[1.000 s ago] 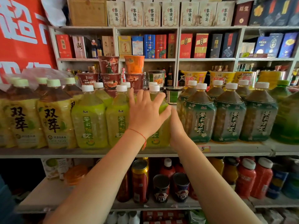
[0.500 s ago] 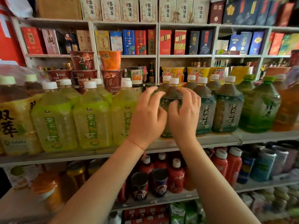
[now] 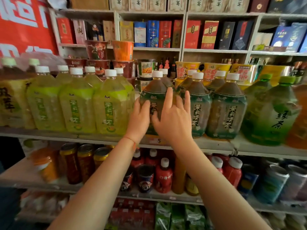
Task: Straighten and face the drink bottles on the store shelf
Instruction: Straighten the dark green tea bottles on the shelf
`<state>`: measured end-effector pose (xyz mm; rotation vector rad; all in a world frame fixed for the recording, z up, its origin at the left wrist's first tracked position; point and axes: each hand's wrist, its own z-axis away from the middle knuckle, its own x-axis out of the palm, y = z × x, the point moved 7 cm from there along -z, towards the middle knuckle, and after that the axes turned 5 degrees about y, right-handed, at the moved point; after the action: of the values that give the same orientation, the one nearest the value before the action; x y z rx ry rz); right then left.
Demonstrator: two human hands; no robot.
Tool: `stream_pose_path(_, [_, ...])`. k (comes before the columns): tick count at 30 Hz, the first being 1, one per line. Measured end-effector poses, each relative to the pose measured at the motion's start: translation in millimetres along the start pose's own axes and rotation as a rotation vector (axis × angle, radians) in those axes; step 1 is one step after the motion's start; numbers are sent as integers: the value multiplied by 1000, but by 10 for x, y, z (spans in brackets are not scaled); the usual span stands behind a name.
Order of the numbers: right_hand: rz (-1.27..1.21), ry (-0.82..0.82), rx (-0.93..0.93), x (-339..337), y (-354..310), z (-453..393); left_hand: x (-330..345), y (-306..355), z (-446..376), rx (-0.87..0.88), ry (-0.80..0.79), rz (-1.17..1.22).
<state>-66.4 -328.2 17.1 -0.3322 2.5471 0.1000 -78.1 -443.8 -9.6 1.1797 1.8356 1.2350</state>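
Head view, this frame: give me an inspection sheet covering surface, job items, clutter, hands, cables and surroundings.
Surface: pale shelf board carrying large drink bottles, a price tag at its front edge.
Job's things: dark tea bottle between both hands, label partly covered; two matching dark bottles to its right, labels forward; yellow-green bottles to its left, labels forward.
Clutter: noodle cups stacked behind the bottles.
Hands: left hand on the bottle's left side; right hand over its front, fingers spread.
Cables: nothing seen.
Surroundings: boxed goods on upper shelves, red banner at left, small red bottles and cans below.
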Motion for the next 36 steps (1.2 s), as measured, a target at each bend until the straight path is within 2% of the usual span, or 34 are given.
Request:
stream_pose_path(5, [-121, -118, 24, 262, -29, 312, -59, 16, 18, 50, 44, 1])
stream_pose_path(8, [-265, -148, 97, 219, -69, 344, -60, -13, 24, -17, 76, 48])
stream_pose_path(13, [-898, -116, 374, 102, -127, 269, 35, -146, -188, -141, -57, 198])
stream_pose_path(15, [-1074, -104, 535, 182, -85, 207, 46, -98, -191, -195, -50, 263])
stream_pose_path(17, [-1101, -80, 665, 300, -12, 155, 71, -51, -184, -214, -57, 315])
stream_pose_path(20, [-1164, -130, 825, 490, 33, 113, 88, -134, -251, -245, -39, 317])
stream_pose_path(27, [-1272, -184, 1034, 565, 100, 76, 155, -191, -202, -352, -35, 387])
stream_pose_path(36, [-1266, -271, 1100, 569, 93, 47, 139, -256, -273, -417, 89, 404])
